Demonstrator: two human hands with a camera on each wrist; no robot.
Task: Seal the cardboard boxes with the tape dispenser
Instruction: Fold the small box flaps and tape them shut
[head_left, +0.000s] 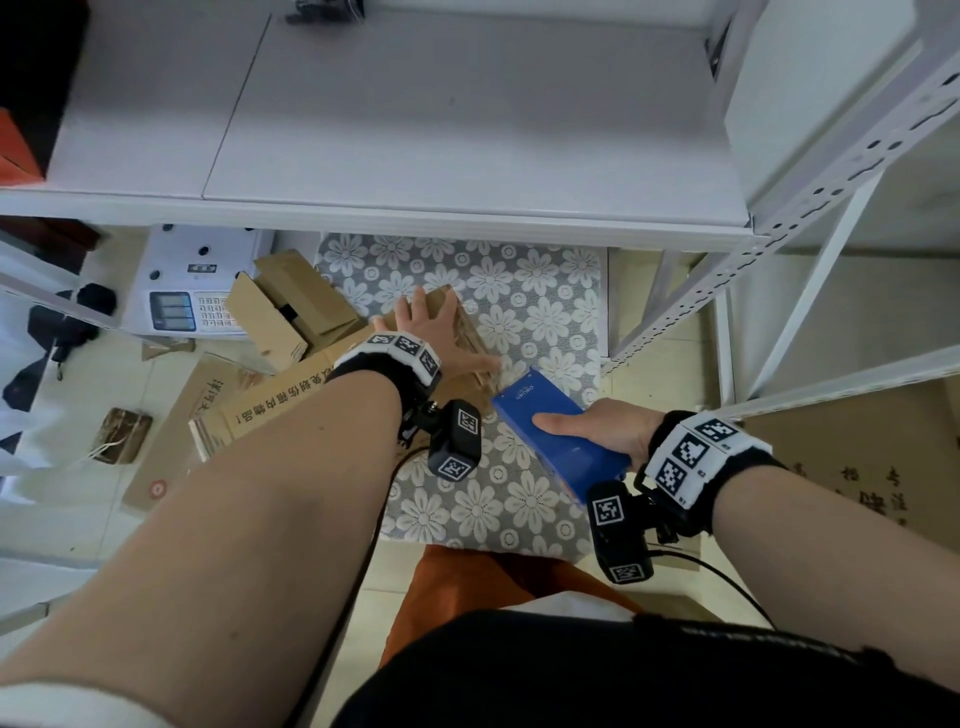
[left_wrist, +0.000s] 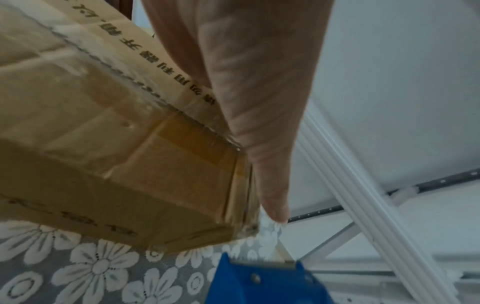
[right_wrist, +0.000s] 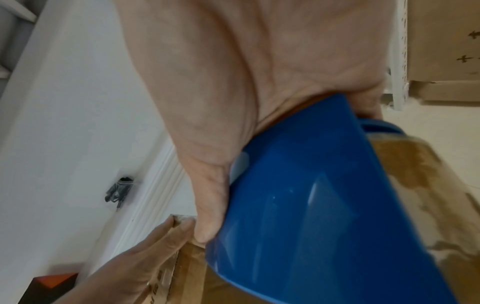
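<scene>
Head view is showing the person leaning over a small cardboard box that is sitting on the flowered mat on the floor, just under the edge of the white shelf. The left hand is lying on top of the box with its fingers stretched out flat, pressing rather than gripping; the thumb is reaching toward the near right corner.

The right hand is wrapping its fingers and thumb firmly around the blue tape dispenser, holding it just beside the box's near right end, not quite touching as far as I can tell. From the left wrist camera the dispenser's toothed front edge is pointing up at the box's taped corner, close below it.

The box's long axis is running away from the person and slightly left, and the dispenser is lying in nearly the same line. So the right hand is the nearer one to the seam's starting end, and I judge the next stroke needs the dispenser to land on that near end and travel along the length, toward the left hand's fingers. Other boxes are lying to the left, well clear.
</scene>
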